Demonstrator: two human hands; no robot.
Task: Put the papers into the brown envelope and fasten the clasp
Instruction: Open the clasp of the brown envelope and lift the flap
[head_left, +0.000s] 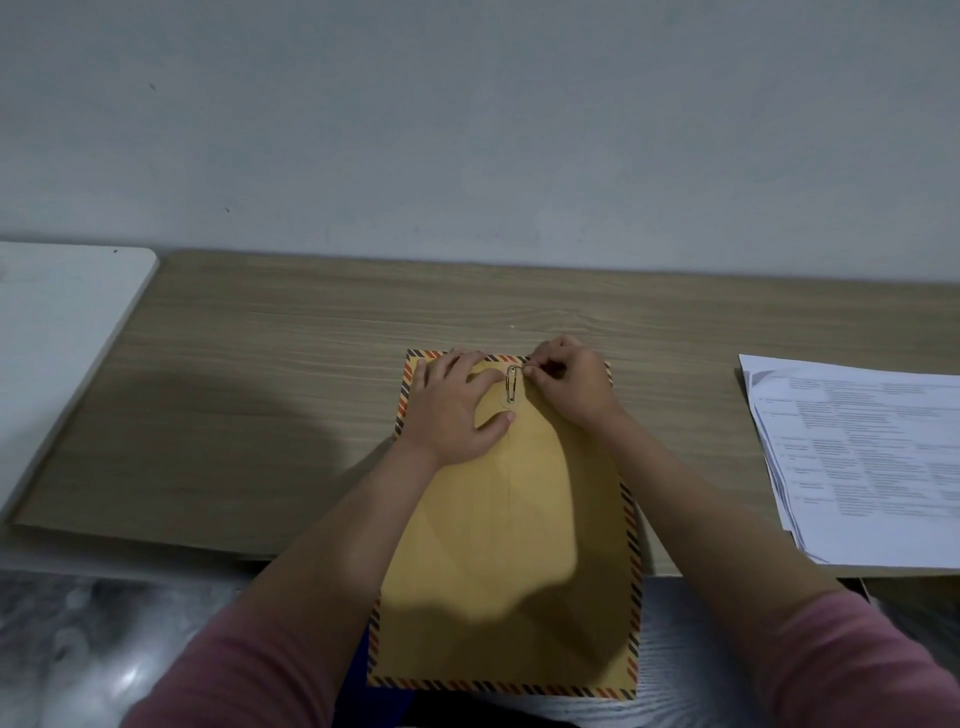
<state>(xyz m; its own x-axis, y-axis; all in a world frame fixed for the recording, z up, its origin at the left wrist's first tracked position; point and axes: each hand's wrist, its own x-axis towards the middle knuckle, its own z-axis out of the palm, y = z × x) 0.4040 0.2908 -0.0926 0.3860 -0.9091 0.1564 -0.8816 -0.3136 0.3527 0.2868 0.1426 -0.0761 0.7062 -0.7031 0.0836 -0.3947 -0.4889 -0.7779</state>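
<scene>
Brown envelope: flat on table, long axis running away from the person, clasp at far end between both hands; left hand presses flap with straight fingers, right hand pinches clasp prong; papers well right, outside.

At centre frame lies a matt brown paper envelope with a shiny gold metal clasp, on a matt wood-grain table; at right, printed white papers; lower left, glossy marbled floor.
</scene>
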